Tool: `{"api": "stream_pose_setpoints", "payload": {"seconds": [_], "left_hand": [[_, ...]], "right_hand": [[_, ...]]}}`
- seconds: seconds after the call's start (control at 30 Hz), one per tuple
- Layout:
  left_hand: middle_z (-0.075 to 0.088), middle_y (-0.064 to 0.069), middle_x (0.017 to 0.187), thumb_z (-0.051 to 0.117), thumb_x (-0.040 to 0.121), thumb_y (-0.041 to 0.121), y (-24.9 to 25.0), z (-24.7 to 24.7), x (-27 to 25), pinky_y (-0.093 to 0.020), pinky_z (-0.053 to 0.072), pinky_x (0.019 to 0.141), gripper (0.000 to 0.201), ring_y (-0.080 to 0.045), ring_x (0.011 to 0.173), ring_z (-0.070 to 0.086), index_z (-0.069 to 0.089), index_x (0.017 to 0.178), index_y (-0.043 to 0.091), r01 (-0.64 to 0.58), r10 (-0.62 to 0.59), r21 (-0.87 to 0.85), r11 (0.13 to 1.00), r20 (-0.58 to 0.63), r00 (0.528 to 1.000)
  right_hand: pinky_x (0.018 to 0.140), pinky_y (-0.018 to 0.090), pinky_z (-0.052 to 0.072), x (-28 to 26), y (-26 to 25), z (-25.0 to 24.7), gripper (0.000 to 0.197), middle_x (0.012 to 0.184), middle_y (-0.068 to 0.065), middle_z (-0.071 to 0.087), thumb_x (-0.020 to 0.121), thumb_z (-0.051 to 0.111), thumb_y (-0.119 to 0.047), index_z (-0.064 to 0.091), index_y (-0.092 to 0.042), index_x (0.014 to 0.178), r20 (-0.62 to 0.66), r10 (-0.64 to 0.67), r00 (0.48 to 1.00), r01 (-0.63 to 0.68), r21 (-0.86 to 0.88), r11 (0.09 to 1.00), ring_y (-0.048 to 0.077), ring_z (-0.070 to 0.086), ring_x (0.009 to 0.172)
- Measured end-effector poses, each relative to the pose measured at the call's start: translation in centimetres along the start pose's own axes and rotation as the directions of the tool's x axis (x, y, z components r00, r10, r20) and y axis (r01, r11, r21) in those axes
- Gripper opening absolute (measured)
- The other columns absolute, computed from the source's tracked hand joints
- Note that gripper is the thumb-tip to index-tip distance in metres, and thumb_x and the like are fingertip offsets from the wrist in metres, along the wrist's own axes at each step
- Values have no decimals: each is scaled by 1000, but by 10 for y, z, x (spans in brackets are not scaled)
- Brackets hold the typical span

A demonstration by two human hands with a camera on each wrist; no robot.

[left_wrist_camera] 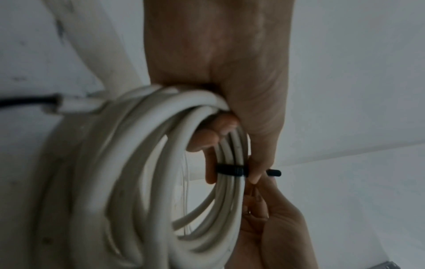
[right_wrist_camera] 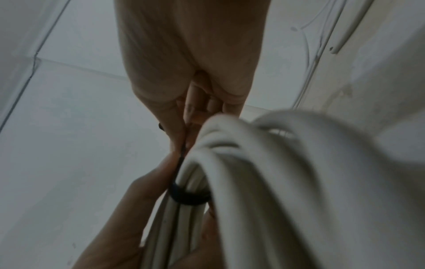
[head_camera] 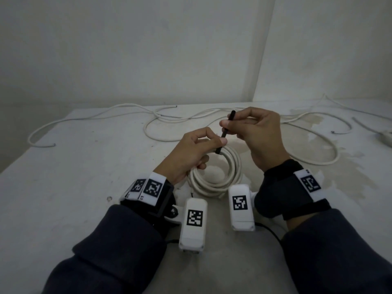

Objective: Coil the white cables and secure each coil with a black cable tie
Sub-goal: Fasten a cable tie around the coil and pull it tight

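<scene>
Left hand (head_camera: 192,151) fingers clamp the white cable coil (head_camera: 216,177) at the black cable tie (head_camera: 225,132); right hand (head_camera: 254,132) fingers pinch the tie's tail, which runs up and away from the coil.

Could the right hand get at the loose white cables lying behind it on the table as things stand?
Probably not yet: the right hand pinches the black cable tie looped round the coil. Nothing blocks the loose cables on the table.

The right hand (right_wrist_camera: 190,60) is pinching the tail of the black cable tie (right_wrist_camera: 188,197), which is looping around the white cable coil (right_wrist_camera: 264,182). The left hand (right_wrist_camera: 128,218) is holding the coil from below.
</scene>
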State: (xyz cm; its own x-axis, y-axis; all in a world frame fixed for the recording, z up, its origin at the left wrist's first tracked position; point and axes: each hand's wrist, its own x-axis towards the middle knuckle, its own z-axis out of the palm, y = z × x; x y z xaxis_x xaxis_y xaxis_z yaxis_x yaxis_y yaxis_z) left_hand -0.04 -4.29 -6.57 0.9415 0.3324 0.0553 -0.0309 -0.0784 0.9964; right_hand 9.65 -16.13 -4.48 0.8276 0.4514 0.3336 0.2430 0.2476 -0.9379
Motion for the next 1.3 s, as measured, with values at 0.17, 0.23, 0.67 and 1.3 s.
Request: {"api": "stream_pose_setpoints", "payload": {"seconds": [0.17, 0.23, 0.67, 1.3], "left_hand": [[59, 7, 63, 62, 91, 14, -1, -1, -1, -17, 30, 41, 27, -7, 42, 30, 48, 68, 16, -30, 29, 13, 999, 64, 998], [61, 4, 69, 62, 91, 19, -3, -1, 0, -18, 30, 41, 27, -10, 44, 28, 48, 69, 17, -21, 20, 26, 999, 55, 998], [57, 7, 59, 65, 89, 19, -1, -5, 1, -21, 35, 49, 25, -12, 51, 37, 51, 69, 14, -15, 9, 71, 997, 71, 997], [48, -4, 57, 68, 87, 17, 9, 11, -9, -18, 21, 40, 29, -10, 42, 27, 49, 65, 11, -38, 32, -67, 997, -91, 995]], "right_hand": [[54, 16, 44, 2, 7, 0, 22, 71, 8, 72, 70, 79, 2, 64, -13, 63, -24, 40, 999, -42, -54, 998, 14, 68, 59], [56, 18, 44, 3, 9, -1, 21, 69, 5, 73, 71, 80, -1, 65, -14, 64, -18, 53, 998, -54, -67, 996, 14, 69, 60], [49, 13, 42, 0, -1, 0, 20, 63, 3, 72, 71, 79, 2, 63, -8, 65, 7, 73, 997, -72, -114, 991, 13, 68, 54], [41, 8, 37, -17, -27, 7, 19, 65, 10, 64, 85, 68, -8, 67, 1, 68, -13, 216, 976, -210, -301, 930, 14, 58, 55]]}}
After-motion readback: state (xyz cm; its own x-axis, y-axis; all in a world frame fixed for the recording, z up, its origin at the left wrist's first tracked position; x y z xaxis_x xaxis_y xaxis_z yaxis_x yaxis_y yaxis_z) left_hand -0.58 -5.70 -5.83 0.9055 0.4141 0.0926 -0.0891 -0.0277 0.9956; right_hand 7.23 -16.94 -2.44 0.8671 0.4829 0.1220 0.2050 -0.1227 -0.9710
